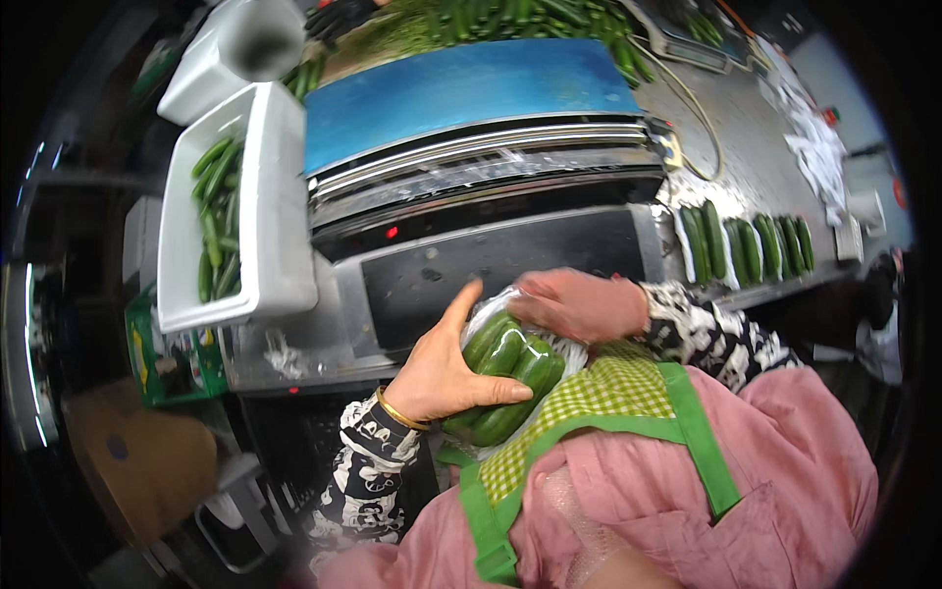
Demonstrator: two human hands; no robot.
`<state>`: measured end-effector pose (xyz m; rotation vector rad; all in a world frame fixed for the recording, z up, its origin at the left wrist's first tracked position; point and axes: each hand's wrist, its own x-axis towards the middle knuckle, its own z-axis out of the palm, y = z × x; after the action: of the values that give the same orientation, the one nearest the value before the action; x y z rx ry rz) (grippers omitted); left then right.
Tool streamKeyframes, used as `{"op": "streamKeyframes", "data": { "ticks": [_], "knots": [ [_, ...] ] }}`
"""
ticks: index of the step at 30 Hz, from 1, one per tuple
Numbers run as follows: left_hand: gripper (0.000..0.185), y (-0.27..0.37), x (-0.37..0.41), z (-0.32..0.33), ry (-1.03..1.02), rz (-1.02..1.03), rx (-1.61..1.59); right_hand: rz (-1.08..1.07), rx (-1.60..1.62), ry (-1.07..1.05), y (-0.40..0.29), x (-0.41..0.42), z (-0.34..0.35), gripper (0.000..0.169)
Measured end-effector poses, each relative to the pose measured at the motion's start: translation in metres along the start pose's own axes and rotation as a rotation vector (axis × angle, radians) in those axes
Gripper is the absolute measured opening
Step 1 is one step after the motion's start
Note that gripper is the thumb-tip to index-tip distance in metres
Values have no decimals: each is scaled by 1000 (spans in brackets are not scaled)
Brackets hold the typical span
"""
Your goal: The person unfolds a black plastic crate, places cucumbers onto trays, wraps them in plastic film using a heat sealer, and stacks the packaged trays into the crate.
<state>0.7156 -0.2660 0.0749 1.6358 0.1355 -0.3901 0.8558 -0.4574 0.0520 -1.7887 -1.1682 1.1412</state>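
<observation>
My left hand [460, 375] grips a pack of cucumbers [508, 361] in clear plastic film, its thumb lying across the near side. The pack is tilted close against my checked apron [589, 397]. At its upper right end my right hand [578, 303] touches the film and white edge of the pack; it is blurred, and its fingertips are partly hidden. Just beyond the hands is the dark flat plate [508, 276] of a film-wrapping machine. Behind it runs the machine's metal roller bar [478, 158], with a red light [391, 232] below.
A white foam box [276, 243] with loose cucumbers stands at left, above a green crate [176, 361]. Several cucumber packs [743, 243] line the right counter edge. Beyond the blue panel [471, 96] lies a cucumber heap [515, 18]; a dark-gloved hand [342, 18] shows there. A cable [695, 110] loops at right.
</observation>
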Motion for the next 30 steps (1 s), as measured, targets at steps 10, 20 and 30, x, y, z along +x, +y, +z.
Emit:
{"op": "streamKeyframes", "data": {
  "ticks": [10, 20, 30],
  "knots": [
    [91, -73, -116, -37, 638, 287, -43, -29, 495, -356, -58, 7, 48, 49],
    [63, -355, -249, -116, 2049, 161, -677, 134, 281, -302, -53, 22, 63, 47],
    [87, -460, -187, -181, 2291, -306, -165, 261, 260, -15, -58, 9, 68, 43]
  ]
}}
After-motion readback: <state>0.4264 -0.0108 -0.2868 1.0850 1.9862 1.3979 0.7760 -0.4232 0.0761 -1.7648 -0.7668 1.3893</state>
